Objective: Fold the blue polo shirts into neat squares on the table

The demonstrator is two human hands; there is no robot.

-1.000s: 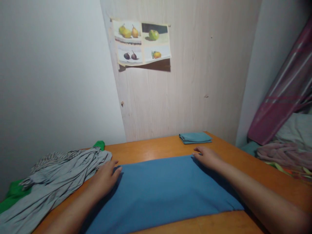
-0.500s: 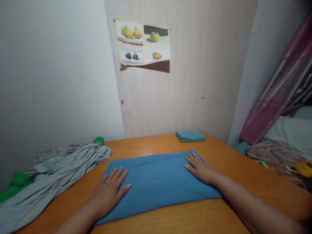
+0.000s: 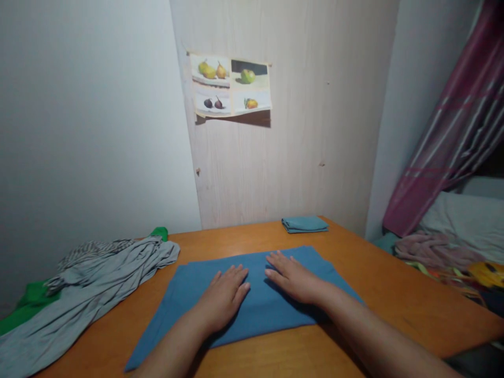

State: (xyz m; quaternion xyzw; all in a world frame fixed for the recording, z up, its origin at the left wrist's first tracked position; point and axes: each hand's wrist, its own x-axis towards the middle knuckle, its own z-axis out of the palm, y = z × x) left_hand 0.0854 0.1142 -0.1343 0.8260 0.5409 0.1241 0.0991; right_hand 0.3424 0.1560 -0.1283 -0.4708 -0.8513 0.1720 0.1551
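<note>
A folded blue cloth (image 3: 255,315) lies flat on the wooden table (image 3: 271,357), its long side running left to right. My left hand (image 3: 222,296) rests palm down near the middle of the cloth, fingers stretched out. To its right, my right hand (image 3: 293,278) also lies palm down over the cloth with its fingers extended. A small gap of blue fabric shows between the two hands. Neither hand grips anything. Both forearms hide parts of the cloth's near side.
Toward the back right of the table sits a small folded teal cloth (image 3: 305,224). Rumpled grey clothing (image 3: 106,281) with green fabric (image 3: 39,302) spreads along the left side. Fruit pictures (image 3: 232,86) hang on the wall; a pink curtain (image 3: 421,173) hangs at right.
Both hands have slid inward from the cloth's left and right ends toward its middle. The camera view has tilted up slightly. The blue cloth still lies flat.
</note>
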